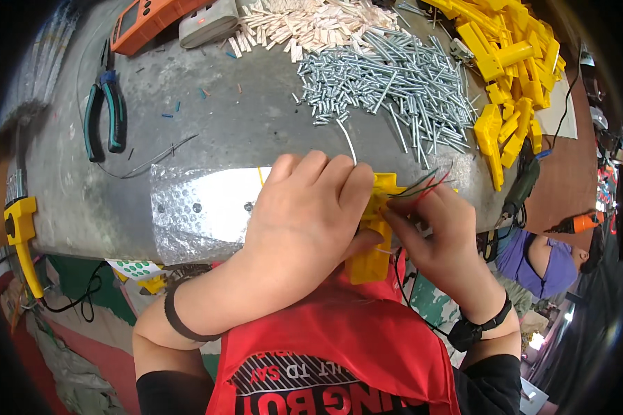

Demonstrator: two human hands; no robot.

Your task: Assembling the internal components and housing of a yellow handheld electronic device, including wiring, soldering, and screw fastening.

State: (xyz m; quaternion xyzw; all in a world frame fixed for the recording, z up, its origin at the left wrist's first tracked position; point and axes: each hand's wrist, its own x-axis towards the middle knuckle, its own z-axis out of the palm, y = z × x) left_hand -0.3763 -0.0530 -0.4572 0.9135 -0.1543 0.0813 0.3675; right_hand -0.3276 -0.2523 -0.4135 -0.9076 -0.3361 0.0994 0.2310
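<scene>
My left hand (310, 200) is closed around a yellow plastic housing (371, 266), its fingers curled over the top and its thumb along the near side. Against the housing's right side, my right hand (436, 225) is closed in a pinch. Thin red and green wires (426, 185) stick out from its fingers, with loose ends pointing right. A white cable (347, 140) rises beyond my left knuckles. The fingers hide the middle of the housing.
Beyond my hands lie piles of screws (387, 86) and pale small pieces (318, 24). Yellow plastic parts (509, 62) heap up at right, near a dark corded tool (521, 185). Pliers (105, 114), an orange meter (145, 24) and a bubble-wrapped plate (204, 211) are leftward. Another person (540, 263) is at right.
</scene>
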